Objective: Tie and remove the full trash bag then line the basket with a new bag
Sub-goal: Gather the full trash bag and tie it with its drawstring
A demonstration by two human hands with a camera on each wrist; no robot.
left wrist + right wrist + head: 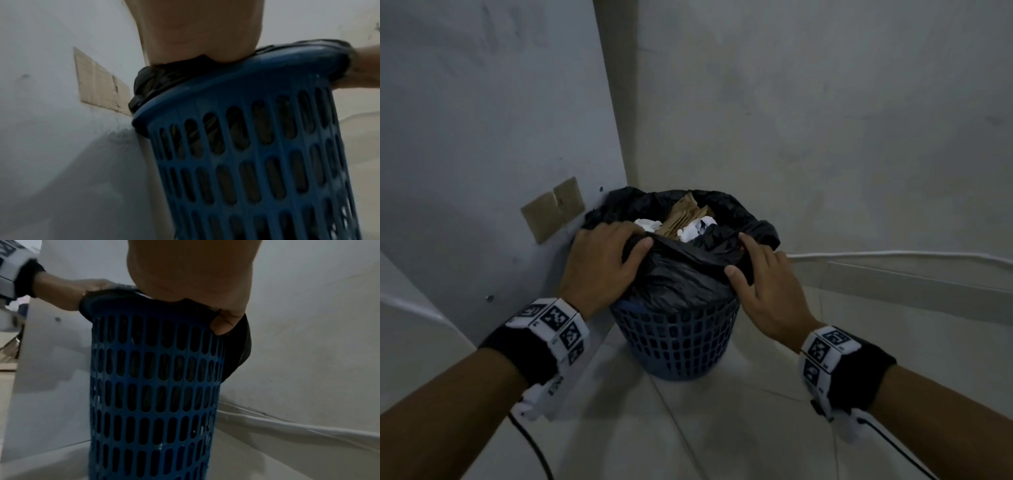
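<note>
Blue basket (676, 342) on floor in wall corner; left hand (599, 263) and right hand (767, 291) each grasping the black trash bag (681, 274) at near rim, paper trash (688, 222) showing in open mouth beyond.

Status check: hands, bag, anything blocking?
Left hand and right hand both grip the black bag at the rim. Bag untied, still in blue basket. Walls close behind; nothing blocking.

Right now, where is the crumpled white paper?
In the head view the crumpled white paper lies on top of the trash inside the open black bag, beside brown cardboard, between the two hands.
</note>
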